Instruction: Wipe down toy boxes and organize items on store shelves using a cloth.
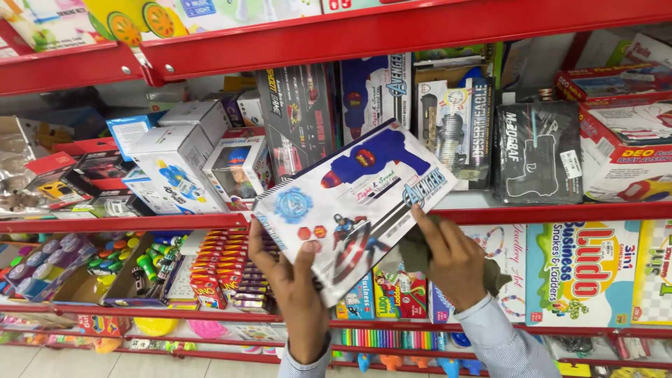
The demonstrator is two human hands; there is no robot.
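L hand [294, 283] grips the lower-left edge of a flat white toy-gun box [353, 203], thumb on the front, fingers curled behind, tilted in front of the red shelf [560, 212]. R hand [451, 255] is closed on a dark green cloth [418, 252], its fingertips touching the box's lower-right edge. Behind the box stand 2 more gun boxes, a black one [535, 154] to the right, and a board game [581, 273] below it.

Two bare hands, light blue buttoned shirt cuffs
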